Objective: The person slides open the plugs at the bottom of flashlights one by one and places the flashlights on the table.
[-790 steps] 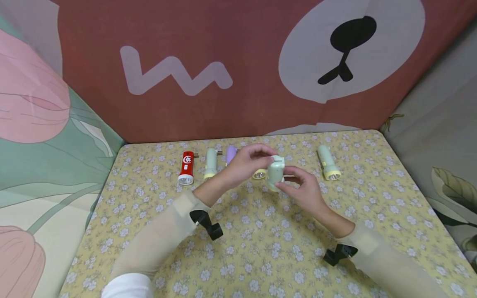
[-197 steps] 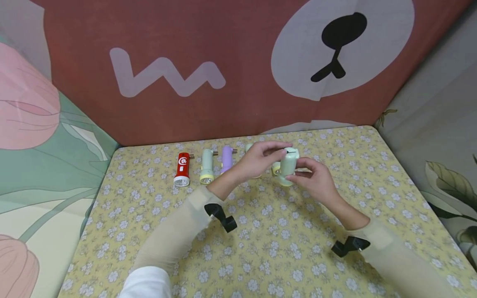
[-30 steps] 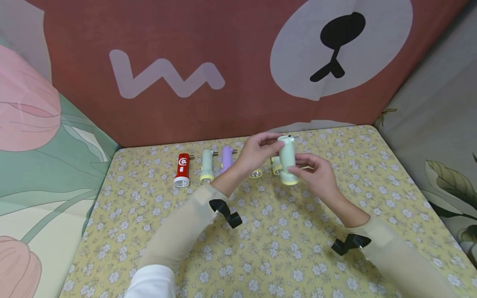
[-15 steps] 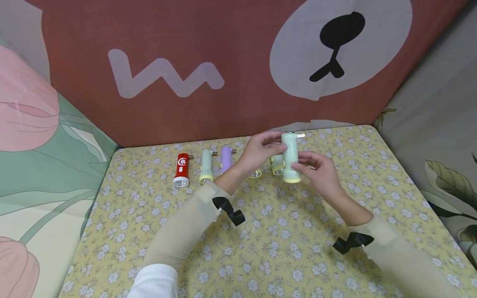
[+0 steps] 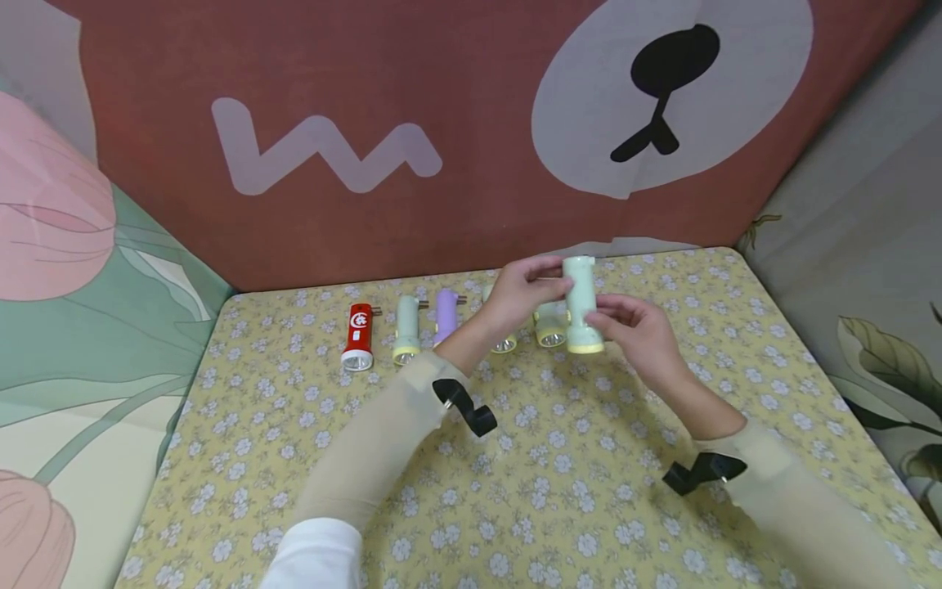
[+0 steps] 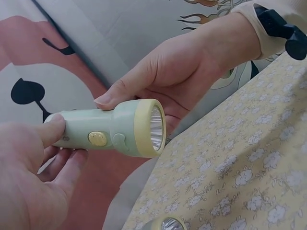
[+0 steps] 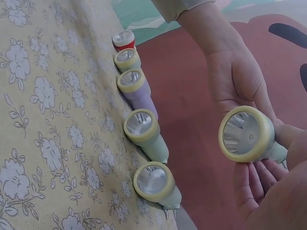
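Observation:
A light green flashlight (image 5: 580,303) with a yellow rim is held upright above the table, lens end down. My left hand (image 5: 518,293) pinches its tail end between thumb and fingers. Lower down, near the lens end, my right hand (image 5: 642,335) grips the body from the right. A yellow switch (image 6: 97,138) shows on its side in the left wrist view. The clear lens (image 7: 243,135) faces the camera in the right wrist view, with a bit of metal prong behind it. Just left of it, another green flashlight (image 5: 550,325) lies on the table.
Along the back of the floral-covered table (image 5: 471,491) lie a red flashlight (image 5: 360,331), a green one (image 5: 407,327), a purple one (image 5: 446,315) and a partly hidden green one (image 5: 504,343), lenses toward me. A brown printed cloth (image 5: 471,204) stands behind.
Both hands have moved slightly right and up, turning the flashlight; its prongs, pointing right half a second ago, barely show now. The flashlight lying alone at right 26 seconds ago is gone from there.

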`<act>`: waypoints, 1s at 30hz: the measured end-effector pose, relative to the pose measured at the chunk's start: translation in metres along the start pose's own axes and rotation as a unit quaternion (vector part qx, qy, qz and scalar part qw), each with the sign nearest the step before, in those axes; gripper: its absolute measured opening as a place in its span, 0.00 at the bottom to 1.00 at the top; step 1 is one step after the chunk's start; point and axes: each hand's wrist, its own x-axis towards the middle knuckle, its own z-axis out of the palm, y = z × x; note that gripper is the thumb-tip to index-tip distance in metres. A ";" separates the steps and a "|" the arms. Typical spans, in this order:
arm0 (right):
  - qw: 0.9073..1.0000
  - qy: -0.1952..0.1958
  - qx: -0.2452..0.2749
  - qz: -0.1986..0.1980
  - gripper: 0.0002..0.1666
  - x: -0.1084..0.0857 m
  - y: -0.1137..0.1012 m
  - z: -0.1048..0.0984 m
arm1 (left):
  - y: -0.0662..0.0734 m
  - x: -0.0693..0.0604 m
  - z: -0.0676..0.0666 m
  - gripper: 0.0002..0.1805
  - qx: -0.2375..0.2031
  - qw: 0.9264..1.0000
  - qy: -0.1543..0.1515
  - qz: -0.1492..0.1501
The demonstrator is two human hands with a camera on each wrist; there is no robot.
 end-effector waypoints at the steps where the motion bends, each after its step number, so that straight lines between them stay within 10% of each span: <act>1: 1.000 0.000 0.000 0.005 0.26 0.001 0.000 -0.001 | 0.000 0.002 0.001 0.24 -0.001 1.000 0.003 -0.002; 30: 0.988 0.001 0.092 0.127 0.24 0.035 0.019 -0.025 | -0.019 0.057 0.031 0.21 0.024 0.991 0.120 -0.052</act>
